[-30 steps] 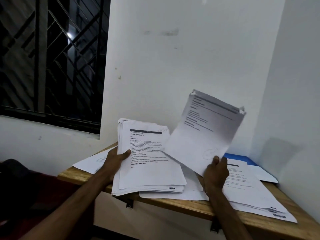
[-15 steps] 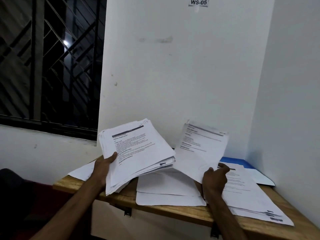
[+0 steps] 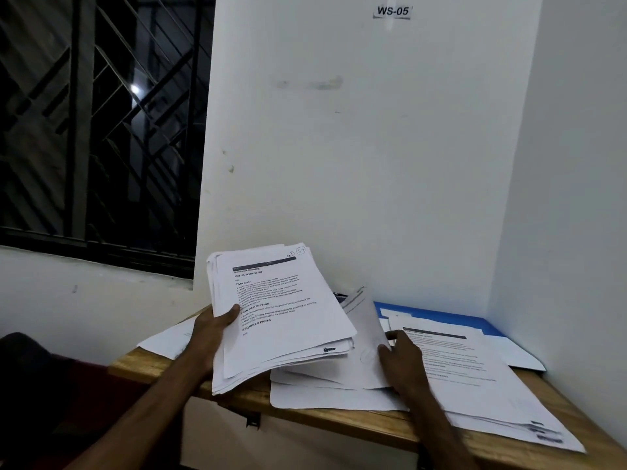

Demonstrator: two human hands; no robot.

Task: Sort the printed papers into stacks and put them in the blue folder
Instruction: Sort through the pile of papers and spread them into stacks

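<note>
Two jobs: our left hand (image 3: 213, 330) clasps the bundle (image 3: 281, 310) as supply. Our right hand (image 3: 403, 357) pinches one sheet (image 3: 364, 320), seemingly bound for the stack (image 3: 332, 391) below.

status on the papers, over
Left hand grips thick stack. Right hand pinches single sheet over middle pile. Blue folder at back, part covered by papers.

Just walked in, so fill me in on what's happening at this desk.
A person is sorting printed papers at a wooden desk. The left hand grips a thick stack raised off it; the right hand holds a single sheet over the middle pile. A third pile lies right, overlapping the blue folder.
</note>
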